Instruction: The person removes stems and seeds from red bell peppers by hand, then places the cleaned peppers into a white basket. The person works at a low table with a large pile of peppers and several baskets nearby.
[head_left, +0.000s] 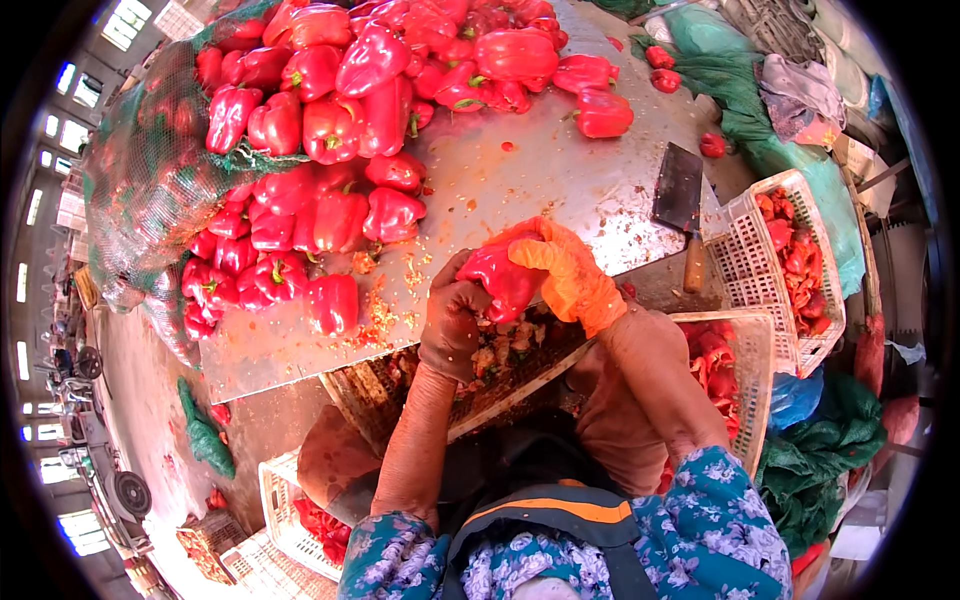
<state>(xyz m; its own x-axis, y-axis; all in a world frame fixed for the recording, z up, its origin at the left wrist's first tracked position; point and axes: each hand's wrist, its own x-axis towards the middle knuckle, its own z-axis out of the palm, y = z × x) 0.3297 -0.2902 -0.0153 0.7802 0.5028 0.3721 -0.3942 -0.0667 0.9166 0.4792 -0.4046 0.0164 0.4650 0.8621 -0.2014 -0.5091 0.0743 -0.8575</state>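
Observation:
A red bell pepper (506, 276) is held between both hands above the near edge of the metal table (480, 180). My left hand (454, 319), in a dark, stained glove, grips its left side. My right hand (574, 274), in an orange glove, wraps round its upper right side; the fingertips on the far side are hidden. Below the hands, a crate (382, 397) holds pepper cores and scraps. Many whole red peppers (322, 135) are heaped at the table's far left, some spilling from a green mesh sack (161, 180). A cleaver (679, 191) lies at the table's right edge, its wooden handle towards me.
Plastic crates of red pepper pieces stand at the right (802, 225), by my right forearm (754, 375) and at lower left (289, 517). Green netting (817, 457) lies at the right. Seeds and scraps are scattered over the tabletop. A green net bundle (206, 439) rests on the floor.

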